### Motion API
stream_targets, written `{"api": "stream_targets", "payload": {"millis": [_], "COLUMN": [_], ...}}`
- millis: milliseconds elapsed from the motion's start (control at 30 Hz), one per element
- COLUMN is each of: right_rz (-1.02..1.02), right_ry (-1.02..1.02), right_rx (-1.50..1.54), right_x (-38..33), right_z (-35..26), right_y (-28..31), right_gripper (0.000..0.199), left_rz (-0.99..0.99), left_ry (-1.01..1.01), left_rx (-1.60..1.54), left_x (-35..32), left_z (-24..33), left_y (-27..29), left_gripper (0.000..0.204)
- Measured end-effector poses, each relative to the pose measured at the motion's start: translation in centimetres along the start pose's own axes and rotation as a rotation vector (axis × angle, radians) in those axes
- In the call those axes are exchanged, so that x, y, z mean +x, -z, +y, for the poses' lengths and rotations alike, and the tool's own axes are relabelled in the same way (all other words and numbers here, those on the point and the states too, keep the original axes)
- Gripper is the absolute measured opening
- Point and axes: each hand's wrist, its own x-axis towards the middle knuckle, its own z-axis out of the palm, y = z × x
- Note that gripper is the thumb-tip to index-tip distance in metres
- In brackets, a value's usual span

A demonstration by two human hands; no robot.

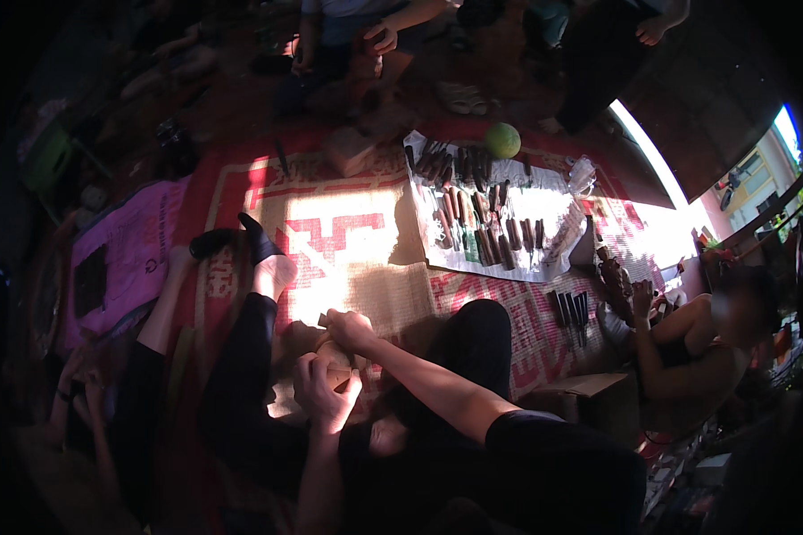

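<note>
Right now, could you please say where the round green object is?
In the head view, the round green object lies upper right of centre, at the far edge of the white sheet.

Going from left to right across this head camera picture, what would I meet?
Pink sheet, left hand holding a tan piece, round green thing, short row of dark tools off the white sheet, seated person.

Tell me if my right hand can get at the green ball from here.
Probably not without leaning forward: the green ball sits by the far edge of the white sheet, beyond the tools, and your right hand looks busy at the pale piece in your left hand.
</note>
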Motion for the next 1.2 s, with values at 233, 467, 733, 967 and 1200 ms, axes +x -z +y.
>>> {"api": "stream_targets", "payload": {"millis": [233,467,733,967,1200], "right_rz": [-0.039,0.015,0.009,0.212,0.264], "right_ry": [-0.041,0.095,-0.084,0.187,0.089], "right_rx": [-0.094,-0.097,-0.176,-0.212,-0.192], "right_x": [2.5,1.8,1.5,-0.4,0.5], "right_z": [1.4,0.2,2.1,2.8,4.6], "right_y": [-2.4,-0.4,-1.6,-3.0,-2.5], "right_gripper": [0.026,0.032,0.03,0.027,0.021], "left_rz": [-0.025,0.016,0.004,0.037,-0.009], "left_ry": [-0.096,0.076,-0.018,0.079,-0.014], "left_rx": [-0.024,-0.033,0.007,-0.062,0.017], "left_x": [0.0,-0.1,0.3,0.0,0.3], "left_z": [0.0,-1.1,0.5,-0.9,0.2], "left_y": [-0.1,0.5,-0.5,-0.2,-0.3], "left_gripper": [0.043,0.041,0.043,0.042,0.042]}}
